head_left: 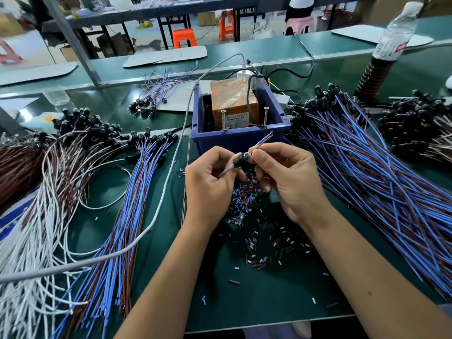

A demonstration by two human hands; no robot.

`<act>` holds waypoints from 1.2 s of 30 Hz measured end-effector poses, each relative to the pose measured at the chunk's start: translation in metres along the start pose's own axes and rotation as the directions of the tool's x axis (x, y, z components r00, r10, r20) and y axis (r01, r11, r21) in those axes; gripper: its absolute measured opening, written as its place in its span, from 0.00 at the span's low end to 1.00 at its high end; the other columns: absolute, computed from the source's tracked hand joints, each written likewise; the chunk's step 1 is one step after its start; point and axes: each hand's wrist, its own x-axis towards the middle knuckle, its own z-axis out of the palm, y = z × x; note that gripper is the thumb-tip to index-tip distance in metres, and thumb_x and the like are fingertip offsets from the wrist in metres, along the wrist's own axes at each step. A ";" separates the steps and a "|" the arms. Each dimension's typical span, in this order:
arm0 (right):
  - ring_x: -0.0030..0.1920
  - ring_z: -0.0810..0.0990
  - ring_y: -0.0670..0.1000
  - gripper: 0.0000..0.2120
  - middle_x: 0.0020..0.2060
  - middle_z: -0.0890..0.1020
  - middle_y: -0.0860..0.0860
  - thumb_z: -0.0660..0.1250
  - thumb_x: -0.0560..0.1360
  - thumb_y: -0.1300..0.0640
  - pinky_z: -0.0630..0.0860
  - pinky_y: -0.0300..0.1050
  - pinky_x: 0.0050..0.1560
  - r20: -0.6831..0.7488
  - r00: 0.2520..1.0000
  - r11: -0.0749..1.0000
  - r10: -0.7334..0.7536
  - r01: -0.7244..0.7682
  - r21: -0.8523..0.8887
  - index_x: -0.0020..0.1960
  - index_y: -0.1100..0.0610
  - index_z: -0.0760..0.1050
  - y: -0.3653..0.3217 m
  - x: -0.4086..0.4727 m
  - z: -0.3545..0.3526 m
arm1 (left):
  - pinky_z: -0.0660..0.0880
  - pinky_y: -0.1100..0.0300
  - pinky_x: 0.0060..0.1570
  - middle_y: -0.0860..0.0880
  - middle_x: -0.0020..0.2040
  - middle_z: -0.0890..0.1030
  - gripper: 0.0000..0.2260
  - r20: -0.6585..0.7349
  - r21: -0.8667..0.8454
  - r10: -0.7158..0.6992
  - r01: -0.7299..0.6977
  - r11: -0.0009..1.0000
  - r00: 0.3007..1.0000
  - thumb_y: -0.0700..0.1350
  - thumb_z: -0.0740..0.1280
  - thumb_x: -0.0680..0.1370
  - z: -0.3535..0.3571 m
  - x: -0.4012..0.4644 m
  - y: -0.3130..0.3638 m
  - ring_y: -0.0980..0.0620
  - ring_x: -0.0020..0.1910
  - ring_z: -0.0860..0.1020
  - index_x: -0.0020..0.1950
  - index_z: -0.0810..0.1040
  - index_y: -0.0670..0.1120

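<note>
Connector [239, 160] pinched between left hand [210, 182] and right hand [288, 177].

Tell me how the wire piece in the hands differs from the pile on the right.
The held wire piece is single and lifted, pinched by the left hand and right hand; the right pile holds many, lying on the mat. The held piece's bare tips point toward the blue bin; the pile's wires trail toward the near edge. Both have blue and brown wires and black caps.
</note>
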 end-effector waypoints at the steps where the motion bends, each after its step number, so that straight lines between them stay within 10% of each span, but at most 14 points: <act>1: 0.32 0.77 0.49 0.03 0.38 0.85 0.55 0.76 0.73 0.56 0.70 0.39 0.25 -0.004 1.000 1.000 -0.003 0.003 -0.004 0.46 0.54 0.87 0.000 0.000 0.000 | 0.75 0.65 0.38 0.50 0.32 0.82 0.12 0.008 0.002 0.002 -0.002 1.000 1.000 0.30 0.69 0.77 0.001 0.000 0.001 0.55 0.32 0.81 0.41 0.79 0.46; 10: 0.33 0.78 0.50 0.05 0.48 0.86 0.58 0.66 0.83 0.62 0.70 0.38 0.25 -0.008 0.999 0.995 0.043 -0.042 0.093 0.48 0.57 0.76 -0.005 0.001 -0.001 | 0.77 0.45 0.37 0.46 0.37 0.83 0.07 -0.263 0.167 0.160 -0.118 0.979 0.951 0.43 0.67 0.83 -0.002 -0.002 0.004 0.43 0.36 0.82 0.46 0.77 0.44; 16: 0.28 0.75 0.49 0.03 0.37 0.85 0.56 0.69 0.81 0.64 0.70 0.40 0.25 -0.153 0.982 0.992 -0.108 0.095 -0.087 0.50 0.59 0.81 -0.003 0.001 -0.004 | 0.77 0.55 0.36 0.60 0.36 0.82 0.03 -0.454 0.174 0.193 -0.126 0.977 0.870 0.42 0.63 0.85 -0.004 0.003 0.002 0.52 0.33 0.82 0.54 0.75 0.47; 28: 0.46 0.85 0.47 0.10 0.48 0.88 0.54 0.69 0.80 0.64 0.80 0.35 0.50 -0.103 0.723 0.460 -0.684 0.317 -0.829 0.59 0.64 0.85 -0.005 0.010 0.007 | 0.73 0.65 0.36 0.55 0.33 0.83 0.13 -0.390 0.147 0.119 -0.066 0.987 0.913 0.41 0.62 0.84 0.003 0.003 -0.003 0.55 0.31 0.79 0.67 0.80 0.45; 36: 0.41 0.83 0.51 0.12 0.43 0.86 0.55 0.66 0.81 0.66 0.79 0.45 0.42 -0.066 0.751 0.450 -0.657 0.321 -0.834 0.61 0.65 0.84 -0.008 0.011 0.008 | 0.74 0.62 0.34 0.52 0.30 0.80 0.14 -0.340 0.067 0.072 -0.052 0.996 0.938 0.41 0.62 0.81 0.004 0.001 0.003 0.48 0.29 0.78 0.63 0.81 0.53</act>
